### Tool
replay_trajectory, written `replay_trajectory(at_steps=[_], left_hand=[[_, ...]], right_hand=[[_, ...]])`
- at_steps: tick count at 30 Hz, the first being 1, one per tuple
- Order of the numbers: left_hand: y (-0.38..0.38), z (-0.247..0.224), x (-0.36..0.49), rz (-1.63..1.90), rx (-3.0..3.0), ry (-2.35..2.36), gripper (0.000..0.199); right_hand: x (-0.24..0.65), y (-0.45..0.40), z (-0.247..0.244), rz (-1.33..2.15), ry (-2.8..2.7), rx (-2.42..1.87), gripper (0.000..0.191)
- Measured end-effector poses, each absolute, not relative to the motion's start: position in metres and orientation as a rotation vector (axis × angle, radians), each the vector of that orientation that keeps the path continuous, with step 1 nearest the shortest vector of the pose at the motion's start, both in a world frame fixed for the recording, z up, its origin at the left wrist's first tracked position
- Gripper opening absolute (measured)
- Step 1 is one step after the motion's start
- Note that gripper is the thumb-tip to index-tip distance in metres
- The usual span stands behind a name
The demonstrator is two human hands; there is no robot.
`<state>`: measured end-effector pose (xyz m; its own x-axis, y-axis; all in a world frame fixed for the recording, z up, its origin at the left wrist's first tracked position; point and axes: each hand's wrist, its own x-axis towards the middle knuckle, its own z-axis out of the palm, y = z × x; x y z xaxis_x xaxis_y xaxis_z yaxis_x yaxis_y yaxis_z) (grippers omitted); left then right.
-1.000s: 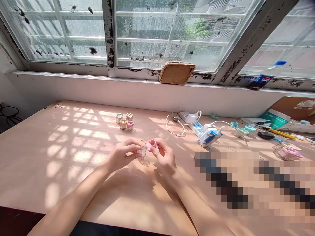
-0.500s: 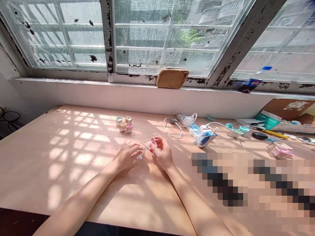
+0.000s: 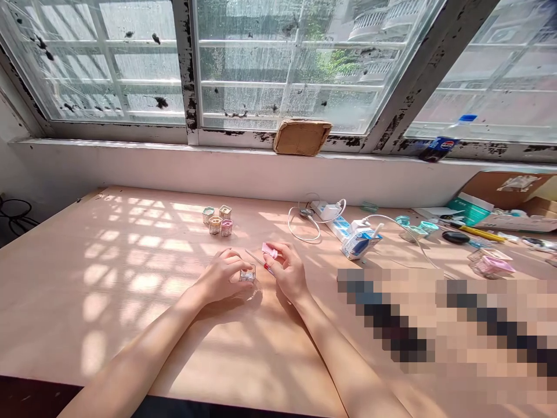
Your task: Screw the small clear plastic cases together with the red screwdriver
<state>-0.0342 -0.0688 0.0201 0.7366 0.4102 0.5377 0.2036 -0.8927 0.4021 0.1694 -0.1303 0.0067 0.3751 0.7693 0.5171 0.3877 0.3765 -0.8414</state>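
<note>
Left hand (image 3: 223, 275) holds clear container (image 3: 248, 275) at fingertips (image 3: 248, 266)

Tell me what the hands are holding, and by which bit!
Left hand: clear box, by its left side. Right hand: pink piece, by one edge, and a metal-shafted tool, by its handle.

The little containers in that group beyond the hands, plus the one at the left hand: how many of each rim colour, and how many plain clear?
Green-rimmed container: 1
Beige-rimmed container: 1
Orange-tan-rimmed container: 1
Pink-rimmed container: 1
Clear container, at the left hand: 1
Total: 5
</note>
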Motion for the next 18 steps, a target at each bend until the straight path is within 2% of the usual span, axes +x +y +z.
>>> replay_trajectory(at_steps=[2, 6, 8, 14, 18], left_hand=[[-0.069, 0.021, -0.036, 0.908, 2.571, 0.515, 0.03], [-0.072, 0.021, -0.04, 0.794, 2.351, 0.643, 0.068], [-0.073, 0.022, -0.043, 0.661, 2.246, 0.657, 0.076], [-0.078, 0.029, -0.038, 0.601, 2.13, 0.705, 0.056], [-0.08, 0.033, -0.03, 0.615, 2.206, 0.657, 0.029]], right_hand=[[0.169, -0.131, 0.007, 0.335, -1.254, -1.234, 0.034], [0.167, -0.136, 0.008, 0.339, -1.264, -1.286, 0.044], [0.166, -0.14, 0.009, 0.357, -1.301, -1.296, 0.048], [0.159, -0.148, 0.014, 0.215, -1.581, -1.261, 0.032], [0.155, -0.145, 0.015, 0.159, -1.763, -1.15, 0.029]])
